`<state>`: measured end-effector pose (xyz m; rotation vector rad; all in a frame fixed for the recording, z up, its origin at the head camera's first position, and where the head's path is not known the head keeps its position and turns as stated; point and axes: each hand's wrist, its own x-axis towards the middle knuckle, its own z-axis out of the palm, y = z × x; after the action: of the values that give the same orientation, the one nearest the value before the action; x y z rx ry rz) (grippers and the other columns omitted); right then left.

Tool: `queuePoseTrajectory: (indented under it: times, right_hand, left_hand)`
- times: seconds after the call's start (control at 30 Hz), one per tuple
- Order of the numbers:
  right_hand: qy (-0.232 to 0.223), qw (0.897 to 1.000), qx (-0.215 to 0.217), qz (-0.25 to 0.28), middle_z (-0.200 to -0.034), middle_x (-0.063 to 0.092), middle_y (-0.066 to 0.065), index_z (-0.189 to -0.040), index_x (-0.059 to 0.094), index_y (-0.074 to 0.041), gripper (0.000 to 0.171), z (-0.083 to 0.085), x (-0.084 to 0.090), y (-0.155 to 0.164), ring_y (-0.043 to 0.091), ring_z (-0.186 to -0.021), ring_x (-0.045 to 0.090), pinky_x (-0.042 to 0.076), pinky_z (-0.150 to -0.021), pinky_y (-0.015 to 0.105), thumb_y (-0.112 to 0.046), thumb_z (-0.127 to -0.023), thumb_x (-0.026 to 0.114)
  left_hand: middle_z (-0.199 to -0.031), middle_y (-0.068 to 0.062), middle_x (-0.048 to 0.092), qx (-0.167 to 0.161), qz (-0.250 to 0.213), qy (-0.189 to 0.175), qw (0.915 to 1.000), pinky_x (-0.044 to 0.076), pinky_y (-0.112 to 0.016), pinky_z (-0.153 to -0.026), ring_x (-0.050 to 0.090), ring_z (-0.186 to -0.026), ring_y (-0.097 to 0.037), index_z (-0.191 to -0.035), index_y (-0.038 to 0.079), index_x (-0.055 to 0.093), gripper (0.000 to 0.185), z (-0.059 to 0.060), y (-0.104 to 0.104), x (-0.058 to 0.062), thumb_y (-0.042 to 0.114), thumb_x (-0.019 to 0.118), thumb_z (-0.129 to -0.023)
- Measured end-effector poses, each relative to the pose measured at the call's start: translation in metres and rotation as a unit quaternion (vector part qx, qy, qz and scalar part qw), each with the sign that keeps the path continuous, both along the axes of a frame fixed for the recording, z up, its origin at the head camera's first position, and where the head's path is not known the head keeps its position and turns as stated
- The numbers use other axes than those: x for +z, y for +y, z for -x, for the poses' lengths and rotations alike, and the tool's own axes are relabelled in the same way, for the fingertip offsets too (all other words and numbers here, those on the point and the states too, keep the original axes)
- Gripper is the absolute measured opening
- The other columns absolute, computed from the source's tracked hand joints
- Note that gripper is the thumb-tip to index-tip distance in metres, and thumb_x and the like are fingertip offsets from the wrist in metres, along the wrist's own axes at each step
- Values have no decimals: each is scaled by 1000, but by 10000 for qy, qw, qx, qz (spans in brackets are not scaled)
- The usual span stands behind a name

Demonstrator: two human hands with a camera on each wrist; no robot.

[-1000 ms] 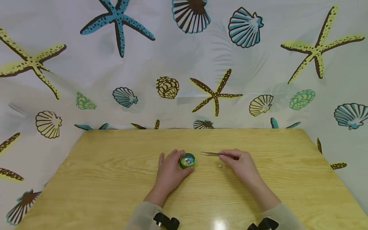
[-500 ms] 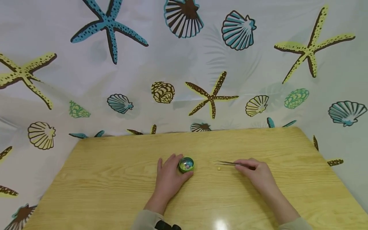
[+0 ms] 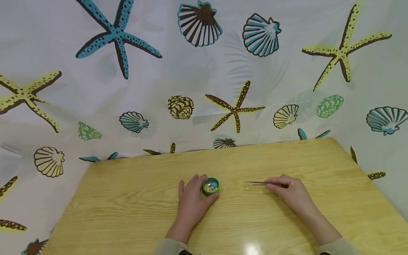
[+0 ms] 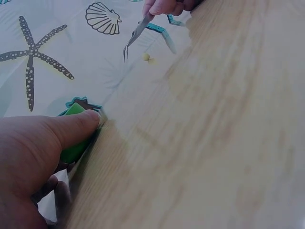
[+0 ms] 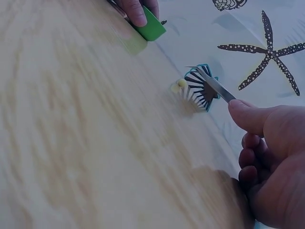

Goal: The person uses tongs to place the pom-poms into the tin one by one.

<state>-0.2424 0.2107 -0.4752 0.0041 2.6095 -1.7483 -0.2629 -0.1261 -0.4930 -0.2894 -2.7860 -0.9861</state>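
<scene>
A small round green container with tiny coloured beads inside stands on the wooden table. My left hand grips its side between thumb and fingers; the left wrist view shows the thumb against the green container. My right hand pinches metal tweezers whose tips point left. A small yellow bead lies on the table just below the tweezer tips. In the right wrist view the tweezers reach toward the bead, tips close to it.
A curtain printed with starfish and shells hangs behind and around the table. The table's far edge meets the curtain. The container and left thumb show at the top of the right wrist view.
My right hand with the tweezers has drawn back to the right, away from the container, so its tips now hover by the yellow bead. The left hand keeps hold of the container.
</scene>
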Motion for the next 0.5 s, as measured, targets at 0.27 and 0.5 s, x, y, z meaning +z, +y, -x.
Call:
queuePoseTrajectory:
  times: [0.27, 0.5]
  right_hand:
    - [4, 9999, -31, -154, -107, 77, 3, -118, 88, -18, 23, 1, -2, 6, 20, -102, 65, 53, -84, 26, -31, -99, 87]
    - [-33, 9999, -39, -97, -108, 77, 4, -121, 88, -17, 25, 0, -1, 5, 21, -105, 66, 53, -88, 27, -31, -100, 86]
  left_hand:
    - [-146, -18, 69, 36, 46, 48, 10000, 9, -72, -130, 51, -151, -40, -147, 3, 66, 71, -4, 2, -4, 34, 95, -90]
    - [-147, -19, 69, 2, 60, 34, 10000, 8, -70, -131, 50, -152, -40, -147, 3, 66, 70, -1, 2, -2, 34, 95, -91]
